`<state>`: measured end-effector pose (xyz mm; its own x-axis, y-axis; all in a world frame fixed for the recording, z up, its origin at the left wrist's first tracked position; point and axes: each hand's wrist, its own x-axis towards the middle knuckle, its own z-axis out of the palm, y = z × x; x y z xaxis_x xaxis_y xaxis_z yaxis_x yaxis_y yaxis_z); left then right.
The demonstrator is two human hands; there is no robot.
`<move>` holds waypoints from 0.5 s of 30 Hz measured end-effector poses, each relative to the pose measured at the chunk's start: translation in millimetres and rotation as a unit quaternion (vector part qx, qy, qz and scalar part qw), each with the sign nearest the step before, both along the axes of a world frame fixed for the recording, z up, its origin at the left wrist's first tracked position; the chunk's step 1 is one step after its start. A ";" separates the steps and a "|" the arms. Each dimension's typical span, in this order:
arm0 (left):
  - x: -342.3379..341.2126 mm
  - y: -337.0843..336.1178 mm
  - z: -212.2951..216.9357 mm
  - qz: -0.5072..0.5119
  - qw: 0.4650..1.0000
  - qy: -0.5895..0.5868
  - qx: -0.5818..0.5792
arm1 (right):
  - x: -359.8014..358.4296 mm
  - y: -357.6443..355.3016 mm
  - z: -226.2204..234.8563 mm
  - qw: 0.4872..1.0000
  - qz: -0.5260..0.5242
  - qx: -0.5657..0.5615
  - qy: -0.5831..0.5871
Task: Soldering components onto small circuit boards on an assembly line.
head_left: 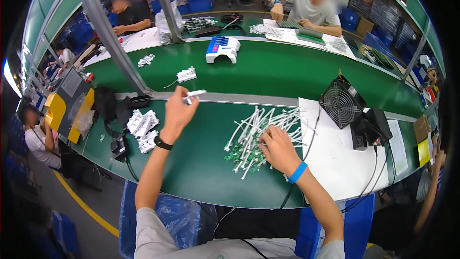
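Note:
My left hand [178, 114], with a black band on its wrist, is raised over the bench's far edge. Its fingers pinch a small white plastic housing [195, 95]. To the right, my right hand [279, 149] reaches down into a heap of white cables [249, 127] with small green circuit boards [235, 153] at their ends. The right fingers are bent and closed at the heap, and what lies between their tips is hidden. Left of my left forearm sits a pile of white plastic housings [142, 123].
Beyond the metal rail lie another white housing [187, 74] with a wire and a white-and-blue device [223, 49]. A black fan [341, 103] and adapters stand right, beside white sheeting [330, 163]. A yellow-and-grey machine [69, 103] stands left. Metal posts [110, 33] rise ahead; co-workers sit opposite.

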<state>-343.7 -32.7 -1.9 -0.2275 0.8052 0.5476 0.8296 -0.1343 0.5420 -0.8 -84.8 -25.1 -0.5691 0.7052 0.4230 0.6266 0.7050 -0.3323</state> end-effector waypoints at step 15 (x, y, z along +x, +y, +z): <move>69.0 -21.3 -44.1 -0.258 0.863 -0.395 -0.182 | 5.4 15.3 18.9 0.993 0.049 -0.071 -0.075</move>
<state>-274.7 -54.0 -46.0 0.0266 0.9969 0.0745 0.0631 -0.0761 0.9951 4.6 -69.4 -6.2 -0.6871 0.6898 0.2281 0.6068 0.7175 -0.3419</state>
